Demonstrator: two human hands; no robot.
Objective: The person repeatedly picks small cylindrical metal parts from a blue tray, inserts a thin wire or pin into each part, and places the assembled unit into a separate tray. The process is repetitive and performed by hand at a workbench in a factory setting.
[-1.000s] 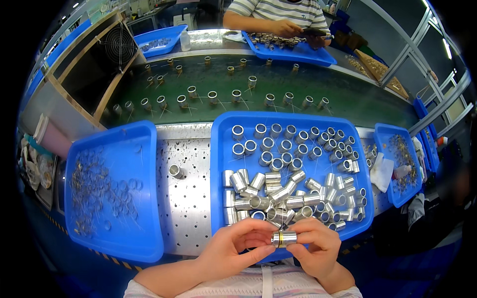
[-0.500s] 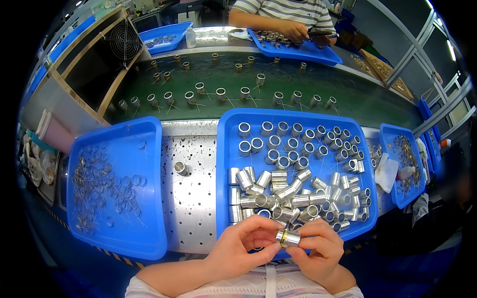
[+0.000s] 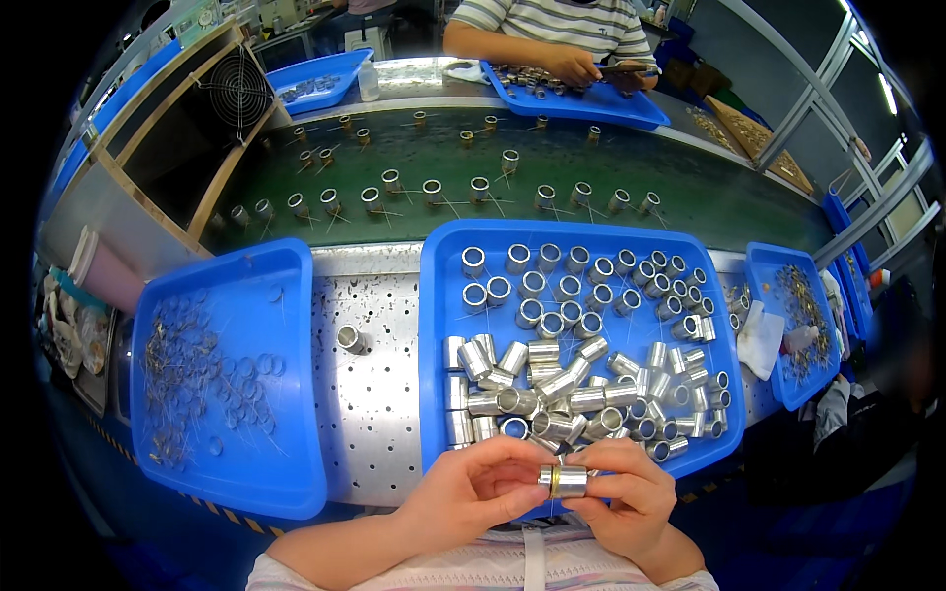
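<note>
Both my hands hold one short metal cylinder (image 3: 565, 481) with a brass-coloured ring around it, level, at the near edge of the middle blue tray (image 3: 439, 295). My left hand (image 3: 483, 488) pinches its left end; my right hand (image 3: 626, 492) grips its right end. The tray is full of several silver metal sleeves (image 3: 552, 384), some upright in rows at the back, others lying in a heap near my hands.
A blue tray (image 3: 286, 295) of thin wire rings lies to the left. One sleeve (image 3: 349, 338) stands on the perforated steel plate between the trays. Behind runs a green conveyor belt (image 3: 493, 227) carrying upright sleeves. Another person (image 3: 552, 30) works at a far blue tray. A smaller tray (image 3: 764, 286) sits right.
My head has tilted, so the scene sits slightly lower in view. My fingers have shifted a little on the cylinder, which stays between both hands.
</note>
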